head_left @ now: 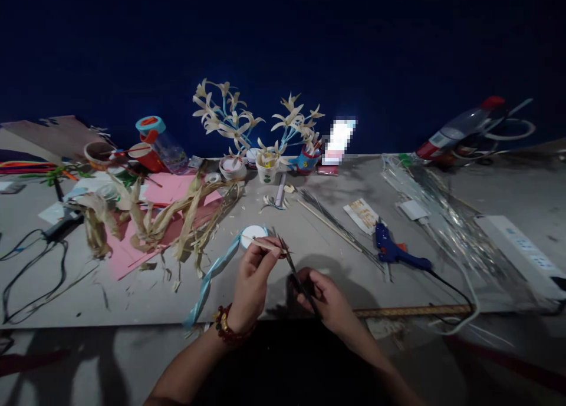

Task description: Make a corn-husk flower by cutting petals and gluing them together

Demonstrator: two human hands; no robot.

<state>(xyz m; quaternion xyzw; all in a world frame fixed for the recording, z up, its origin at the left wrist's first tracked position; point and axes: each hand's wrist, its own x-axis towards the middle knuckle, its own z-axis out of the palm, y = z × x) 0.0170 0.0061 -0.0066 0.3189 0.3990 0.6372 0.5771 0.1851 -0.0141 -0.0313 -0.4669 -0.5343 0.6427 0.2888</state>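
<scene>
My left hand (pixel 256 273), with a beaded bracelet at the wrist, pinches a thin pale strip (pixel 264 244) between thumb and fingers. My right hand (pixel 321 297) is wrapped round dark scissors (pixel 298 281). Their blades point up and left and meet the strip's end beside my left fingertips. Just behind my left hand lies a white round spool (pixel 253 234), and a light blue ribbon (pixel 212 279) trails from it to the table's front edge.
Cups with pale flowers (pixel 267 169) stand at the back. Dried husks (pixel 145 223) cover pink paper (pixel 121 256) on the left. On the right are thin wires (pixel 336 229), a blue glue gun (pixel 395 253), a power strip (pixel 522 250) and a tilted bottle (pixel 460 129).
</scene>
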